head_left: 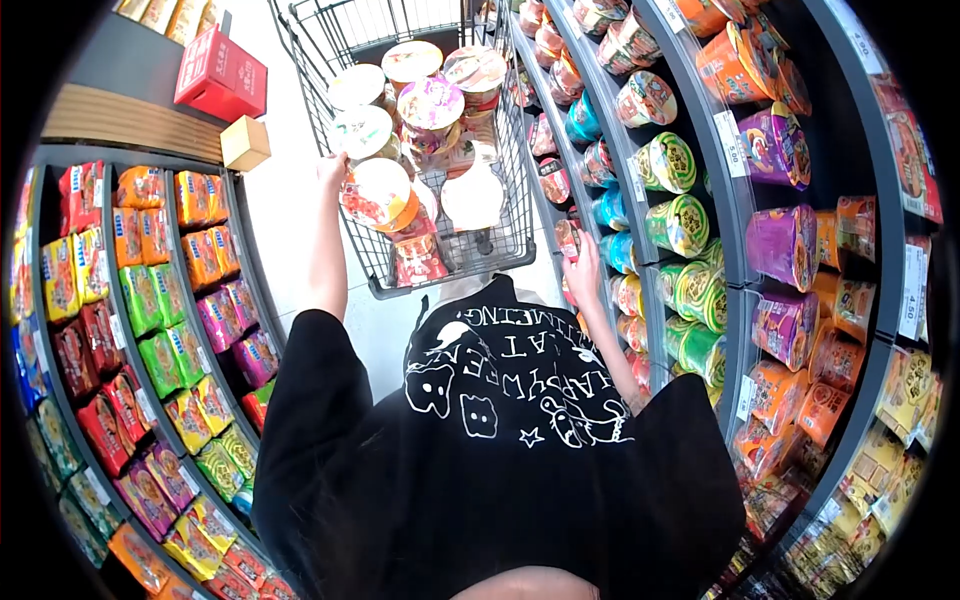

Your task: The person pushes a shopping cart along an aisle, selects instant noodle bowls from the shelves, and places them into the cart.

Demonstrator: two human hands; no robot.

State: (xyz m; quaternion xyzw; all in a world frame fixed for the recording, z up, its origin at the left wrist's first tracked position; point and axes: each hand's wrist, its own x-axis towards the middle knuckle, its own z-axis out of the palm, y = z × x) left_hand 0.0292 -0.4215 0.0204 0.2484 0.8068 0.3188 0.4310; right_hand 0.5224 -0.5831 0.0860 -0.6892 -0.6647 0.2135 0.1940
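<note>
My left hand (332, 170) is closed on the left rim of a wire shopping cart (375, 280), beside the noodle bowls inside it. Several instant noodle cups and bowls fill the cart, among them one with a purple lid (430, 103) and an orange-and-white bowl (376, 193) close to my hand. At the low shelf on the right, my right hand (583, 266) has its fingers around a small red instant noodle cup (567, 240). That cup is still at the shelf's edge, among other cups; part of it is hidden by my fingers.
Shelves of noodle cups (678, 225) run along my right side, with price tags (732, 143) on their edges. Bagged noodles (150, 295) line the shelves on the left. A red box (222, 73) stands on the upper left ledge, and pale floor (285, 100) shows beside the cart.
</note>
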